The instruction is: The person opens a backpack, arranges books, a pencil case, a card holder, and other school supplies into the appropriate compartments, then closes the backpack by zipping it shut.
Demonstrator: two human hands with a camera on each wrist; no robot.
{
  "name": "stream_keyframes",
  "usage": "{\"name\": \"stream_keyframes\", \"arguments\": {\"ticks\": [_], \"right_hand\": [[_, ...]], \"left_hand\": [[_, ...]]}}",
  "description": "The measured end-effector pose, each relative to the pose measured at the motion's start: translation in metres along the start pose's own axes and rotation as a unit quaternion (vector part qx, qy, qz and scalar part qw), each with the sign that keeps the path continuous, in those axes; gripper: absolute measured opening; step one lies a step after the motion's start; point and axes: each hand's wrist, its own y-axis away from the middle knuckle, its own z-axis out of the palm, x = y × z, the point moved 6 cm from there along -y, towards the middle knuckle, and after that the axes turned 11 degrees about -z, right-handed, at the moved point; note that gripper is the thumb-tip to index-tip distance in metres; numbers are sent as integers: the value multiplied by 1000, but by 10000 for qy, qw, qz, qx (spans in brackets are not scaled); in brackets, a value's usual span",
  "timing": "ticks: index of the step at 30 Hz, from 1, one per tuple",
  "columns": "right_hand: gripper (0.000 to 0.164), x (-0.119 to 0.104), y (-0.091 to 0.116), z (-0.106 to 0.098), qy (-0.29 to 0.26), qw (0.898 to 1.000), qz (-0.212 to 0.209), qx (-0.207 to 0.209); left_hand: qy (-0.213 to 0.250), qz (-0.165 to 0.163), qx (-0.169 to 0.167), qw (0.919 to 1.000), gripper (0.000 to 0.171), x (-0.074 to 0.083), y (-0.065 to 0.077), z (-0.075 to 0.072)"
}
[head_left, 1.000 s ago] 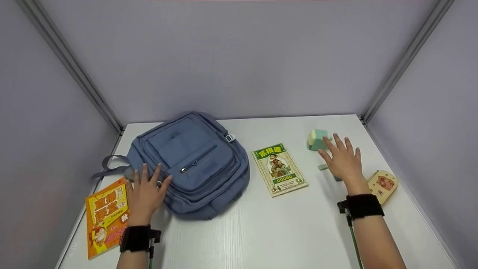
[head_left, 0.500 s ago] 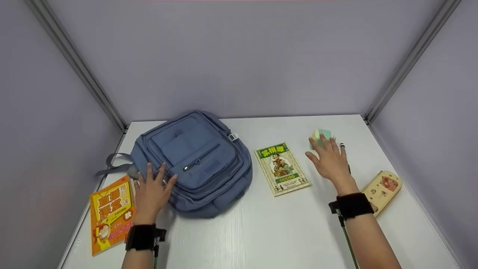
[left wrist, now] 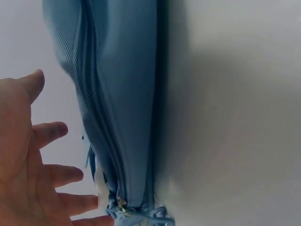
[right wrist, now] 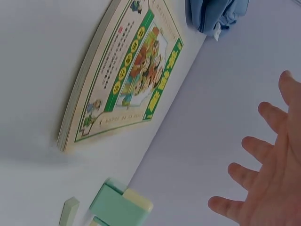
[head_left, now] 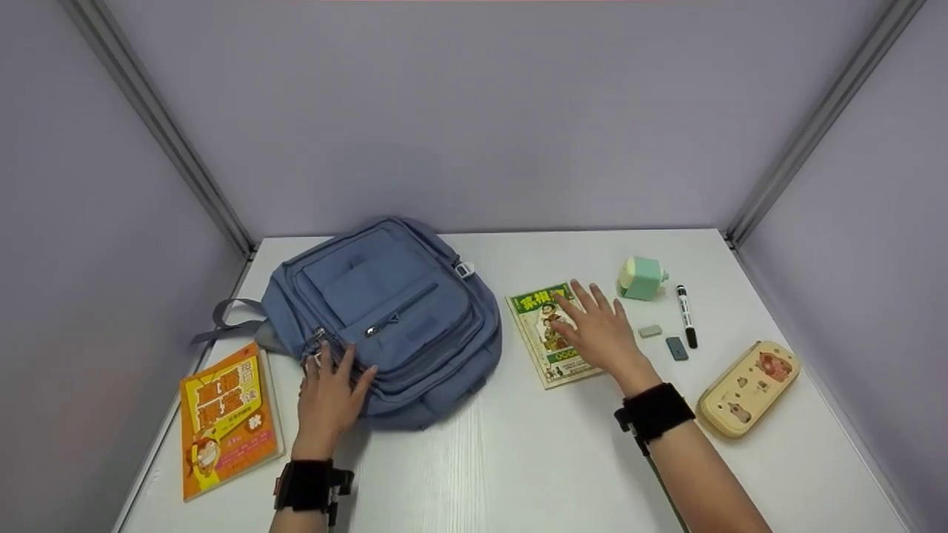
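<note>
A blue backpack (head_left: 385,296) lies on the white table, left of centre. My left hand (head_left: 329,403), fingers spread, is over its near left edge by the zipper pulls; in the left wrist view that hand (left wrist: 28,160) is beside the bag's zipped side, holding nothing. My right hand (head_left: 601,337) hovers with spread fingers above a green-and-cream book (head_left: 552,363), hiding part of its cover. In the right wrist view a gap shows between the right hand (right wrist: 268,165) and the book (right wrist: 136,70).
An orange book (head_left: 226,422) lies at the left edge. To the right are a mint-green pencil sharpener-like box (head_left: 641,278), a marker (head_left: 686,317), a pale small block (head_left: 650,331), a dark small block (head_left: 676,348) and a yellow case (head_left: 749,389). Walls stand around the table.
My right hand has moved left, from near the mint-green box to over the green-and-cream book. My left hand has shifted slightly right and nearer along the backpack's edge.
</note>
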Motion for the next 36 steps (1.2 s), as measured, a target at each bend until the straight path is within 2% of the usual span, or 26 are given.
{"name": "stream_keyframes", "arguments": {"ticks": [5, 11, 16, 21, 28, 33, 36], "right_hand": [[57, -29, -12, 14, 273, 9989, -336, -205], [58, -72, -25, 36, 786, 9897, -1075, -531], [58, -94, -36, 52, 691, 9872, -1232, -747], [57, -103, -49, 69, 317, 9860, -1277, -1027], [52, -107, -55, 80, -247, 9860, -1291, -1026], [50, -107, -54, 80, -282, 9866, -1271, -984], [51, -107, -50, 81, -252, 9870, -1296, -921]], "left_hand": [[81, -13, 47, 10000, 69, 4, 6, 10], [36, 31, 135, 9999, 65, 5, 10, 18], [21, 170, 342, 9993, 60, 7, 12, 19], [140, 4, 322, 9994, 57, 10, 15, 22], [264, -153, 207, 9993, 56, 11, 21, 24], [222, -99, 238, 9994, 54, 13, 22, 20], [174, -65, 104, 9998, 54, 14, 21, 19]]}}
